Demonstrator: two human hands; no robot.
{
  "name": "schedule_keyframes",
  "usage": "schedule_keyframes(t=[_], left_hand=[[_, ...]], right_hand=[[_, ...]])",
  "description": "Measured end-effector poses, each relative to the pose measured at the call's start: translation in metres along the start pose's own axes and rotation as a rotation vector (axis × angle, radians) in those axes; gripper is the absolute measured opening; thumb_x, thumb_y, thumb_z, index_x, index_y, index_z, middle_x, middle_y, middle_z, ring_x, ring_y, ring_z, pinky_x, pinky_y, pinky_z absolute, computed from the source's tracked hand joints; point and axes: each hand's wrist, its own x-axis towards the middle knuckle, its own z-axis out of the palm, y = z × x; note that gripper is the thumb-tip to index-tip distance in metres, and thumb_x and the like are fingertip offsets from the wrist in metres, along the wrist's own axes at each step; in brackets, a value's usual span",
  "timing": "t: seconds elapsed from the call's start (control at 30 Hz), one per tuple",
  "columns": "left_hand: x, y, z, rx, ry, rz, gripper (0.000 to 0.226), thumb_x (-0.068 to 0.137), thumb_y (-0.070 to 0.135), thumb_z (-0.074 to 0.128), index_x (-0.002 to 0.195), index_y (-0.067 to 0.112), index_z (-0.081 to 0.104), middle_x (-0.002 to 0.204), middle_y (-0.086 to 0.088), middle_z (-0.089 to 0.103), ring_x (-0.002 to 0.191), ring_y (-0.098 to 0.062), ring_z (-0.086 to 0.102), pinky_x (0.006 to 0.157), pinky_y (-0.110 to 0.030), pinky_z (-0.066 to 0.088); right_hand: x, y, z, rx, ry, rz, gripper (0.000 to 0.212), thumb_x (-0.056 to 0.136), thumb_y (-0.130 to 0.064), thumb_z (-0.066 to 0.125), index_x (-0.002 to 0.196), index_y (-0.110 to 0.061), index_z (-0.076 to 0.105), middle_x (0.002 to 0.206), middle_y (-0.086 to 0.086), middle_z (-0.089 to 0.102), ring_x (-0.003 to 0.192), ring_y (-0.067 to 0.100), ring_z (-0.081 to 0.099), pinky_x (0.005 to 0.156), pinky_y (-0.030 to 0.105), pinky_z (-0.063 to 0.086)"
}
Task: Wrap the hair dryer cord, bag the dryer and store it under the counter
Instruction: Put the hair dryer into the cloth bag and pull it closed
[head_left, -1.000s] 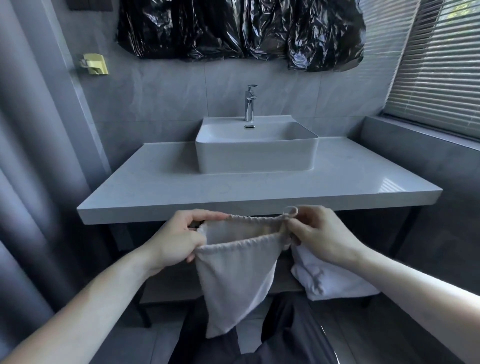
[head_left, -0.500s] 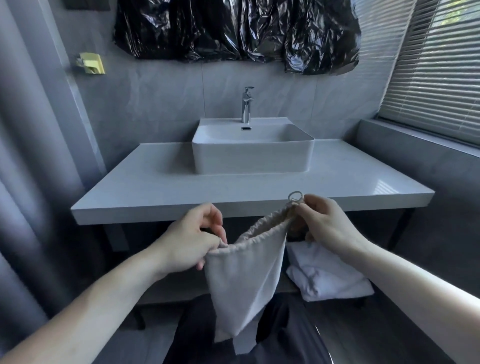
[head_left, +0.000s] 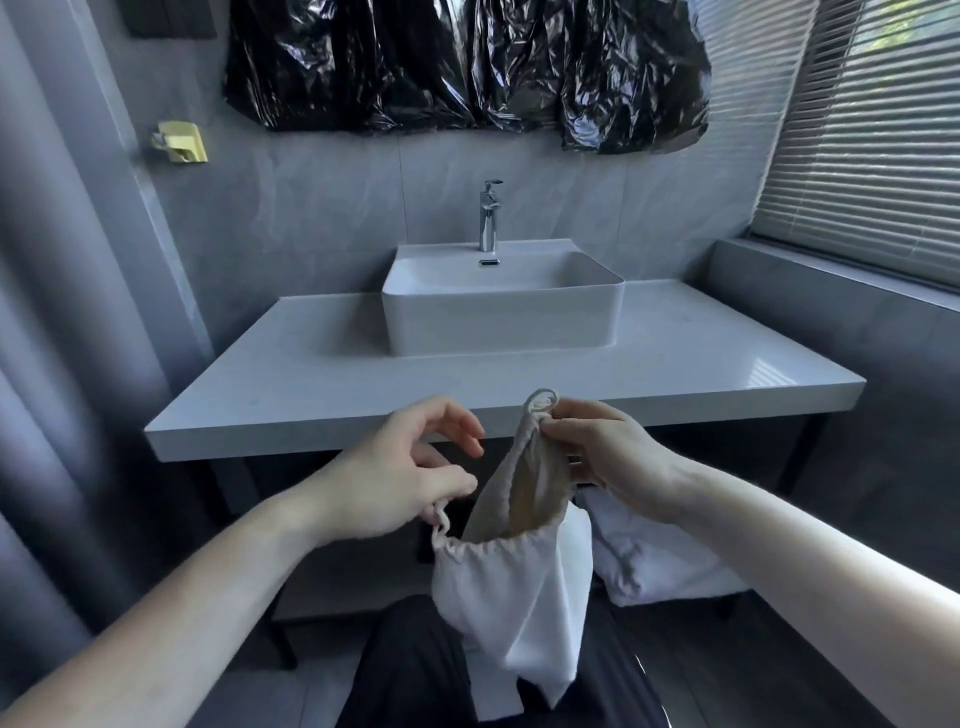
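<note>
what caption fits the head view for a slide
Both hands, right hand and left hand, hold a drawstring bag open before the counter.

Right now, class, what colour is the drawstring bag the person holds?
Off-white, plain cloth: the drawstring bag, clearest in the head view.

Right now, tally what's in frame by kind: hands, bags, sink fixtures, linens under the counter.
Hands: 2, left hand and right hand
Drawstring bags: 1, cloth bag held between them
Sink fixtures: 2, basin and faucet
Folded white linens under the counter: 1 pile
Total: 6
No hair dryer is visible.
</note>
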Motion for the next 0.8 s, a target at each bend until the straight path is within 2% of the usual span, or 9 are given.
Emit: schedule_keyframes(t=[0.13, 0.2, 0.27, 0.33, 0.4, 0.47, 0.57, 0.67, 0.8], left_hand=[[0.007, 0.011, 0.002, 0.136, -0.098, -0.015, 0.034, 0.093, 0.017, 0.08, 0.12, 0.033, 0.066, 0.11, 0.013, 0.076, 0.063, -0.018, 0.071, 0.052, -0.032, 0.056], [0.014, 0.015, 0.0, 0.213, -0.027, 0.029, 0.037, 0.088, 0.031, 0.084, 0.118, 0.039, 0.065, 0.108, 0.011, 0.075, 0.057, -0.01, 0.064, 0.053, -0.023, 0.049], [0.022, 0.017, 0.0, 0.365, 0.043, 0.073, 0.04, 0.08, 0.047, 0.088, 0.112, 0.047, 0.065, 0.104, 0.019, 0.072, 0.057, -0.003, 0.062, 0.06, -0.019, 0.047], [0.031, 0.018, 0.002, 0.426, 0.023, 0.078, 0.029, 0.079, 0.047, 0.087, 0.104, 0.043, 0.071, 0.092, 0.024, 0.075, 0.065, -0.001, 0.067, 0.065, -0.021, 0.051], [0.038, 0.017, 0.003, 0.388, -0.005, 0.094, 0.018, 0.085, 0.037, 0.083, 0.099, 0.028, 0.078, 0.09, 0.01, 0.079, 0.074, -0.009, 0.07, 0.075, -0.035, 0.058], [0.043, 0.014, 0.002, 0.345, 0.039, 0.111, 0.008, 0.086, 0.027, 0.079, 0.091, 0.021, 0.079, 0.082, 0.0, 0.078, 0.069, -0.01, 0.066, 0.075, -0.04, 0.057], [0.047, 0.008, 0.003, 0.274, 0.146, 0.082, 0.011, 0.083, 0.024, 0.077, 0.078, 0.018, 0.07, 0.065, 0.008, 0.062, 0.063, -0.011, 0.055, 0.068, -0.035, 0.048], [0.043, 0.005, 0.01, 0.141, 0.195, 0.046, 0.016, 0.082, 0.021, 0.071, 0.072, 0.015, 0.06, 0.067, 0.006, 0.056, 0.067, -0.016, 0.051, 0.068, -0.033, 0.045], [0.038, 0.006, 0.012, -0.105, 0.265, -0.062, 0.015, 0.094, -0.006, 0.06, 0.082, 0.003, 0.062, 0.066, -0.012, 0.062, 0.05, -0.022, 0.062, 0.048, -0.028, 0.054]], right_hand=[[0.001, 0.001, -0.001, -0.016, -0.061, -0.061, 0.017, 0.113, -0.009, 0.047, 0.112, -0.007, 0.064, 0.094, 0.011, 0.067, 0.076, 0.014, 0.066, 0.069, 0.021, 0.054], [0.0, 0.0, -0.002, -0.015, -0.085, -0.082, 0.019, 0.113, -0.008, 0.048, 0.114, -0.006, 0.066, 0.09, 0.004, 0.07, 0.078, 0.012, 0.069, 0.074, 0.024, 0.055], [0.001, -0.004, -0.002, -0.013, -0.112, -0.092, 0.022, 0.114, -0.007, 0.048, 0.118, -0.001, 0.068, 0.09, 0.003, 0.071, 0.076, 0.01, 0.07, 0.068, 0.02, 0.056], [0.003, -0.009, 0.002, -0.037, -0.138, -0.115, 0.022, 0.114, -0.006, 0.048, 0.119, 0.006, 0.066, 0.092, 0.007, 0.07, 0.074, 0.013, 0.069, 0.062, 0.017, 0.054], [0.007, -0.011, 0.004, -0.081, -0.132, -0.159, 0.025, 0.114, -0.007, 0.049, 0.119, 0.015, 0.06, 0.097, 0.015, 0.064, 0.081, 0.021, 0.064, 0.065, 0.02, 0.053], [0.01, -0.008, 0.003, -0.112, -0.088, -0.196, 0.029, 0.114, -0.011, 0.052, 0.116, 0.017, 0.057, 0.098, 0.014, 0.062, 0.086, 0.025, 0.059, 0.071, 0.027, 0.049], [0.006, -0.008, 0.001, -0.157, -0.01, -0.224, 0.028, 0.111, -0.02, 0.059, 0.104, 0.007, 0.061, 0.089, 0.007, 0.065, 0.083, 0.02, 0.058, 0.072, 0.031, 0.044], [-0.009, -0.007, -0.003, -0.255, 0.039, -0.262, 0.015, 0.106, -0.029, 0.068, 0.107, -0.014, 0.068, 0.095, -0.004, 0.07, 0.083, 0.011, 0.064, 0.075, 0.024, 0.051], [-0.042, -0.002, -0.011, -0.578, -0.034, -0.175, 0.054, 0.083, -0.062, 0.083, 0.128, -0.039, 0.063, 0.122, -0.018, 0.072, 0.109, -0.001, 0.07, 0.095, 0.024, 0.059]])
